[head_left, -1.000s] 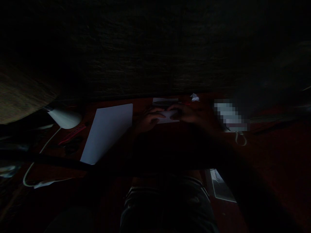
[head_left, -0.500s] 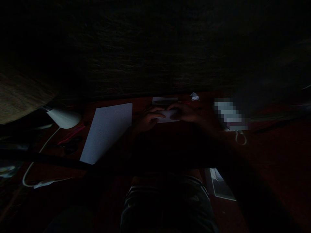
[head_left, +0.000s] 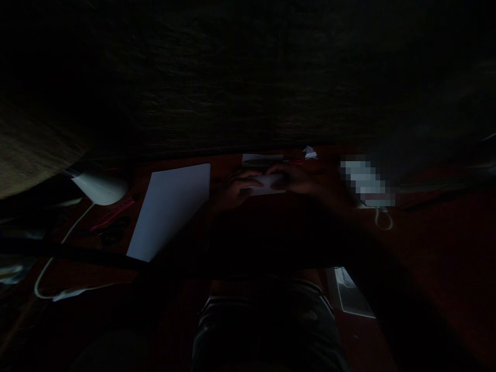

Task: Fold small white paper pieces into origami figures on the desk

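In the dim head view, a small piece of white paper (head_left: 267, 186) lies between my two hands at the middle of the dark red table. My left hand (head_left: 236, 190) has its fingers bent over the paper's left side, thumb at its near edge. My right hand (head_left: 292, 180) grips the right side of the paper with its fingers curled. Just beyond the hands lies another strip of paper (head_left: 261, 158), partly in shadow. A crumpled or folded bit of paper (head_left: 310, 153) sits at the back, right of my right hand.
A large white sheet (head_left: 174, 206) lies to the left. Beyond it are a white lamp-like cone (head_left: 101, 189) with a cord, a red slim item (head_left: 112, 215) and a dark object (head_left: 114, 232). On the right, a blurred-out device (head_left: 366, 181) has a looped white cord (head_left: 383, 221).
Both hands stay on the small paper with almost no visible movement. The whole view has shifted very slightly.
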A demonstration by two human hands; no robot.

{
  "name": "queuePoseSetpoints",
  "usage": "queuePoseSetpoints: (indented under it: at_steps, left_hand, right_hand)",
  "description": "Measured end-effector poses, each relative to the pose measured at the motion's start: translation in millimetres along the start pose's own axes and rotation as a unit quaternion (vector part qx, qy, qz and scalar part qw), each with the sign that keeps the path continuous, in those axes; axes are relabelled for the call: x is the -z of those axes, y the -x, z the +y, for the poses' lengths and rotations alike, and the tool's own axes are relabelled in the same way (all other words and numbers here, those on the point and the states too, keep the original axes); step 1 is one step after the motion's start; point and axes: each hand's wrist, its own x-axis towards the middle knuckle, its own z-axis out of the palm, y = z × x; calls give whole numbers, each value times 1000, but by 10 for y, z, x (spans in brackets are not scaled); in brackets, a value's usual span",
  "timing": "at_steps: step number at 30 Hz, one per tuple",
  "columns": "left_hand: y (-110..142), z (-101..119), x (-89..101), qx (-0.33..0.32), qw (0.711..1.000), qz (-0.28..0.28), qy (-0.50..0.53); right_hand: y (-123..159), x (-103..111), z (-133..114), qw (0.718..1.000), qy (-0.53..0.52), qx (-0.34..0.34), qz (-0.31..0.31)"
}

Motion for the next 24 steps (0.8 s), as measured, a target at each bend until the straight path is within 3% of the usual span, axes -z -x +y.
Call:
queuePoseSetpoints:
  at_steps: [24]
  left_hand:
    - [-7,1,-2,-12,999,-10,-34]
  right_hand:
    - [-10,11,66,1000,2,21,-12]
